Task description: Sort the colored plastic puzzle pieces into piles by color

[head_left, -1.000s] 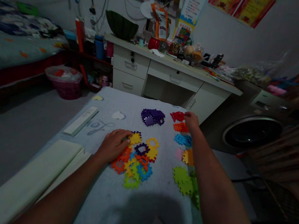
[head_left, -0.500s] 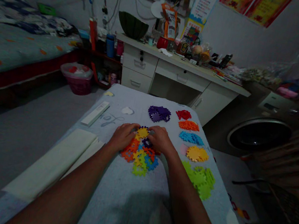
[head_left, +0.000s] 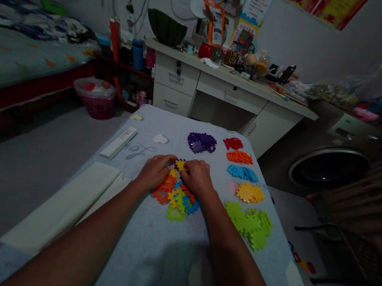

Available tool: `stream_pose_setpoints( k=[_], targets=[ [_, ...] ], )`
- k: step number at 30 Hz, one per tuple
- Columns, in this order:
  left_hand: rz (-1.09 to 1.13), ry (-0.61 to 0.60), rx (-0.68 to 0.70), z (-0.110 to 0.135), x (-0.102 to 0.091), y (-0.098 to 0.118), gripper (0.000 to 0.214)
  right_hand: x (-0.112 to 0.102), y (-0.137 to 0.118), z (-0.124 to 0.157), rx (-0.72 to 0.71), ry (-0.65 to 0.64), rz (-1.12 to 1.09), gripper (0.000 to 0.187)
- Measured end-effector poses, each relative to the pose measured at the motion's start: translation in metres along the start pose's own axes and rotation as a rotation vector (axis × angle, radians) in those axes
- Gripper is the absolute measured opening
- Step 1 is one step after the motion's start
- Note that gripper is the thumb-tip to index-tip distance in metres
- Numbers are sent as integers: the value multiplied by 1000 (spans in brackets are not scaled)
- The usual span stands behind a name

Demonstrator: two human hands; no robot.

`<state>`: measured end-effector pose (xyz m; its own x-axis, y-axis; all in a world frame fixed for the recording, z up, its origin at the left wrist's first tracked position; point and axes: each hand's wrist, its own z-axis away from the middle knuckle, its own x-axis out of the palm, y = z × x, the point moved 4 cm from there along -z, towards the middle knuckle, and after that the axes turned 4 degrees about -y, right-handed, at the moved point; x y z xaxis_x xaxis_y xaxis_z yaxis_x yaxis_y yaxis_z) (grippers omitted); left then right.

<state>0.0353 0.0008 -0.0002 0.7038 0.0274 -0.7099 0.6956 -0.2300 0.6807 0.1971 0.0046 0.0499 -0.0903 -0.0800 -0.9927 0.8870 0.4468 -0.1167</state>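
Note:
My left hand (head_left: 156, 170) and my right hand (head_left: 197, 175) meet over the cloth-covered table, fingers closed at either side of a yellow toothed plastic piece (head_left: 180, 164) with dark purple teeth along its edge. Just below them, towards me, lies a mixed heap of interlocking plastic pieces: orange (head_left: 163, 190), yellow (head_left: 176, 200), blue (head_left: 190, 205) and lime green (head_left: 176, 214). My right fingers partly cover the heap's upper side. Beyond the hands sits a pile of purple pieces (head_left: 201, 143).
Sorted piles line the table's right side: red (head_left: 233, 143), orange (head_left: 240, 157), blue (head_left: 243, 172), yellow (head_left: 250, 193) and green (head_left: 250, 225). A white box (head_left: 119, 142) and a folded pale cloth (head_left: 65, 205) lie at left. A white desk (head_left: 177, 80) stands behind.
My right hand has shifted slightly left and turned over the yellow piece, covering more of it. The whole view has drifted a little; the piles lie as before.

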Motion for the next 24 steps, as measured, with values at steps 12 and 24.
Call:
stream_pose_setpoints(
  k=[12,24],
  targets=[
    [-88,-62,-17,-2,1,-1,48,-60,95,26,105,273,-354,24],
    [-89,-50,-21,-1,0,-1,48,-37,168,99,466,177,-207,25]
  ],
)
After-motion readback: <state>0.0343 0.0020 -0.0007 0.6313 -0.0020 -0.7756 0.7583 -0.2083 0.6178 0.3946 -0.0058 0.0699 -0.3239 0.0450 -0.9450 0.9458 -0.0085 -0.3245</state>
